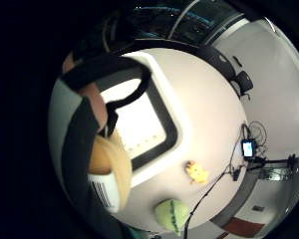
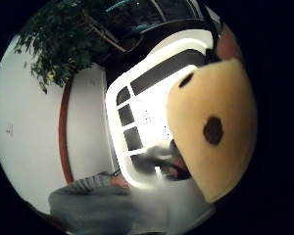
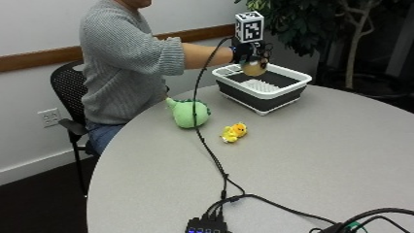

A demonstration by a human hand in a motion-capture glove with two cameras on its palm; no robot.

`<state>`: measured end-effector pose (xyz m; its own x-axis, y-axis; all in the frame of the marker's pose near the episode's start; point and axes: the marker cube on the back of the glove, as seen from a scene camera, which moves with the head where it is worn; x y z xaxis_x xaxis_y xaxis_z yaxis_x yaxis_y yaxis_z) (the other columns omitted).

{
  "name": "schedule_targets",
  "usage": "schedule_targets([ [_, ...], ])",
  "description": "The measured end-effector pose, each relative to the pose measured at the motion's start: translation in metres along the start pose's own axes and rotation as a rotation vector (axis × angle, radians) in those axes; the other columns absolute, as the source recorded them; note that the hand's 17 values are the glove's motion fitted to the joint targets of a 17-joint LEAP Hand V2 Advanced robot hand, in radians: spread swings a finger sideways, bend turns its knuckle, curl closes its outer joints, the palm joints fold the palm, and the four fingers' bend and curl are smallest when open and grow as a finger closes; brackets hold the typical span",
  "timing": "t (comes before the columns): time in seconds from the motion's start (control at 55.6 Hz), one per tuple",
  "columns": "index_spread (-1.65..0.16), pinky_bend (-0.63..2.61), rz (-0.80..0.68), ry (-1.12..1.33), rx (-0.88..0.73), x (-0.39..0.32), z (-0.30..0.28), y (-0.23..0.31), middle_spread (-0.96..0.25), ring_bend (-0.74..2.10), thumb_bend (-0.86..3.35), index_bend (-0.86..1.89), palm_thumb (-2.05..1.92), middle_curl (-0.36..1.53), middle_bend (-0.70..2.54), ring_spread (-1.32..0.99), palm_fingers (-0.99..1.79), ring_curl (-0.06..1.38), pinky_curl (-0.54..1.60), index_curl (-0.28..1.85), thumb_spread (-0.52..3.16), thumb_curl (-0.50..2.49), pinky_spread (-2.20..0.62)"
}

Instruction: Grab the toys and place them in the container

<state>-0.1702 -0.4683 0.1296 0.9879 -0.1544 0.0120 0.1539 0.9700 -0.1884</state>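
table [image 3: 336, 160] round, grey | black chair [image 3: 64, 92] beside it | leafy plant [image 3: 317, 19] behind

Three toys in all: one green plush [image 3: 187, 112] and one yellow duck [image 3: 234, 131] on the tabletop [image 3: 323, 160], plus one tan spotted toy [image 3: 253, 67] held in the gloved right hand [image 3: 249, 52] above the container [image 3: 262, 87]. One container, white-rimmed with dark sides. One round tabletop. One black office chair [image 3: 68, 104] beside it. One potted tree [image 3: 323, 24] behind. One person seated, in a grey sweater. One wall outlet [image 3: 45, 117] near the floor. One small black hub [image 3: 208, 225] at the tabletop's near edge, several cables running from it.
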Motion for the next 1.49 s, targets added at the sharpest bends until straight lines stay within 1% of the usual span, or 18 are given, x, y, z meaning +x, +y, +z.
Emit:
schedule_targets([
  [0.054,-0.49,1.19,0.009,-0.028,-0.096,0.002,0.01,0.004,-0.26,1.04,0.06,0.46,0.57,0.8,0.85,-0.58,0.42,0.71,0.53,0.95,0.66,0.98,-0.36],
  [0.072,-0.47,1.17,0.007,-0.034,-0.127,0.003,0.013,0.006,-0.26,1.02,-0.03,0.32,0.4,0.77,0.78,-0.56,0.17,0.69,0.52,0.89,0.8,0.92,-0.32],
  [0.09,-0.45,1.22,0.005,-0.04,-0.15,0.004,0.016,0.008,-0.25,0.99,-0.07,0.28,0.31,0.75,0.71,-0.53,0.0,0.7,0.56,0.89,0.86,0.88,-0.29],
  [0.108,-0.44,1.3,0.004,-0.043,-0.166,0.005,0.018,0.01,-0.24,0.92,-0.11,0.19,0.24,0.71,0.58,-0.49,-0.27,0.69,0.59,0.86,0.9,0.84,-0.26],
  [0.126,-0.43,1.32,0.002,-0.043,-0.175,0.007,0.019,0.012,-0.23,0.83,-0.12,0.13,0.17,0.67,0.49,-0.45,-0.4,0.67,0.58,0.83,0.92,0.8,-0.22],
  [0.144,-0.42,1.3,-0.002,-0.041,-0.178,0.008,0.02,0.014,-0.22,0.73,-0.14,0.1,0.1,0.64,0.42,-0.42,-0.49,0.64,0.55,0.79,0.93,0.77,-0.19],
  [0.198,-0.41,1.19,-0.023,-0.034,-0.168,0.013,0.02,0.02,-0.19,0.47,-0.12,0.1,-0.03,0.58,0.3,-0.32,-0.56,0.55,0.49,0.69,0.97,0.7,-0.11],
  [0.27,-0.38,1.1,-0.01,-0.044,-0.142,0.016,0.017,0.025,-0.16,0.3,-0.1,0.08,-0.09,0.52,0.17,-0.23,-0.46,0.48,0.46,0.61,1.02,0.62,-0.05],
  [0.36,-0.36,1.01,-0.018,-0.032,-0.122,0.022,0.011,0.036,-0.15,0.21,-0.07,0.08,-0.08,0.46,0.11,-0.17,-0.36,0.43,0.42,0.54,1.1,0.53,0.0],
  [0.486,-0.35,0.92,0.013,-0.016,-0.109,0.037,0.0,0.054,-0.15,0.19,-0.05,0.11,-0.07,0.4,0.11,-0.14,-0.24,0.41,0.38,0.47,1.18,0.45,0.03],
  [0.594,-0.35,0.88,0.044,0.032,-0.106,0.077,-0.013,0.078,-0.15,0.2,-0.04,0.12,-0.05,0.36,0.12,-0.13,-0.18,0.4,0.36,0.43,1.24,0.4,0.04],
  [0.648,-0.34,0.87,0.098,0.055,-0.103,0.101,-0.019,0.09,-0.16,0.2,-0.04,0.11,-0.04,0.36,0.15,-0.14,-0.15,0.41,0.36,0.4,1.26,0.38,0.05],
  [0.719,-0.35,0.85,0.224,0.141,-0.105,0.15,-0.028,0.11,-0.17,0.23,-0.03,0.12,-0.03,0.35,0.16,-0.15,-0.1,0.41,0.35,0.38,1.29,0.37,0.05],
  [0.917,-0.36,0.81,0.417,0.1,-0.103,0.227,-0.035,0.148,-0.2,0.3,-0.01,0.14,0.0,0.37,0.24,-0.19,0.01,0.43,0.34,0.35,1.35,0.34,0.05],
  [1.007,-0.36,0.79,0.43,0.059,-0.138,0.236,-0.023,0.152,-0.22,0.31,0.0,0.15,0.01,0.38,0.28,-0.2,0.03,0.43,0.33,0.34,1.37,0.33,0.05],
  [1.133,-0.36,0.78,0.448,0.089,-0.194,0.239,0.006,0.152,-0.23,0.33,-0.01,0.15,0.02,0.39,0.31,-0.21,0.04,0.43,0.33,0.33,1.38,0.33,0.05],
  [1.403,-0.37,0.77,0.523,0.139,-0.39,0.256,0.1,0.166,-0.26,0.47,0.01,0.14,0.09,0.42,0.35,-0.29,0.14,0.45,0.33,0.31,1.41,0.34,0.02],
  [1.493,-0.38,0.75,0.555,0.088,-0.384,0.259,0.126,0.171,-0.26,0.53,0.03,0.12,0.16,0.44,0.42,-0.32,0.19,0.47,0.32,0.29,1.44,0.35,0.01],
])
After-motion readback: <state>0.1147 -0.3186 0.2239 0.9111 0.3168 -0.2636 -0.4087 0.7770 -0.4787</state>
